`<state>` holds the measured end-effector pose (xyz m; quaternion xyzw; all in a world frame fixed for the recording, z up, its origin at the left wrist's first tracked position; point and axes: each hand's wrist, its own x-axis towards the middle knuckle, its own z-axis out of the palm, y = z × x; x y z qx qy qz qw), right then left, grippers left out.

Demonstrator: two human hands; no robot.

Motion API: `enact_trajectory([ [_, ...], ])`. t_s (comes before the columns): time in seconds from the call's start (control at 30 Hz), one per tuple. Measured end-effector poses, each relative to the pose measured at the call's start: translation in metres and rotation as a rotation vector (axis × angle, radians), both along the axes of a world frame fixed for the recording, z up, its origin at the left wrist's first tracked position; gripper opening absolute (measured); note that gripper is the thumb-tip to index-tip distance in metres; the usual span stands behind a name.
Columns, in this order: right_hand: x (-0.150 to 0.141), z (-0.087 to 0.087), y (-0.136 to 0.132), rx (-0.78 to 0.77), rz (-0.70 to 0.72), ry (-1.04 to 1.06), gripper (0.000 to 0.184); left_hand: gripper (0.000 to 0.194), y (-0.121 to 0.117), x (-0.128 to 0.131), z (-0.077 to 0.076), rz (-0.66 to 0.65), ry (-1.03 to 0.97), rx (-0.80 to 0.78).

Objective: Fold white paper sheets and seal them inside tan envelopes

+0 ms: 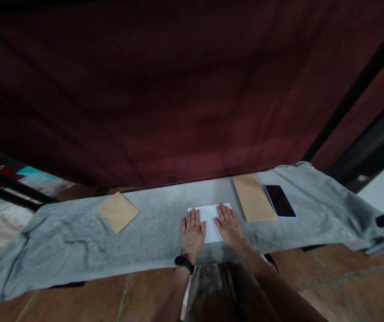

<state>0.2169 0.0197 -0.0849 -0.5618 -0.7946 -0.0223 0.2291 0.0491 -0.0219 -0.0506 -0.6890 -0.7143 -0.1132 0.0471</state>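
Note:
A white sheet of paper (211, 222) lies on the grey cloth in front of me. My left hand (192, 232) rests flat on its left side, fingers stretched out and pointing away from me. On the right side of the sheet, my right hand (228, 224) lies flat too, fingers extended and thumb turned inward. Both palms cover the paper's side edges, while its middle shows between them. Neither hand grips anything. A black band (184, 264) circles my left wrist.
Grey cloth (165, 223) covers the long narrow surface. A brown paper piece (118, 212) lies to the left. To the right are a larger brown paper rectangle (254, 198) and a phone (280, 201) with a dark screen. Behind hangs a dark red curtain (192, 112); tiled floor (151, 290) shows below.

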Motion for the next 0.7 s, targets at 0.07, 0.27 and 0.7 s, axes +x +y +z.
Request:
enact_trajectory([
  [0.07, 0.005, -0.002, -0.002, -0.003, -0.006, 0.005, 0.055, 0.057, -0.002, -0.001, 0.002, -0.004, 0.018, -0.011],
  [0.27, 0.019, -0.005, -0.009, 0.017, -0.075, 0.021, 0.059, 0.059, 0.0, 0.008, 0.007, -0.007, 0.035, -0.052],
  [0.7, 0.008, 0.005, -0.033, 0.02, 0.087, -0.001, 0.05, 0.06, 0.001, 0.011, 0.011, -0.012, 0.075, -0.08],
])
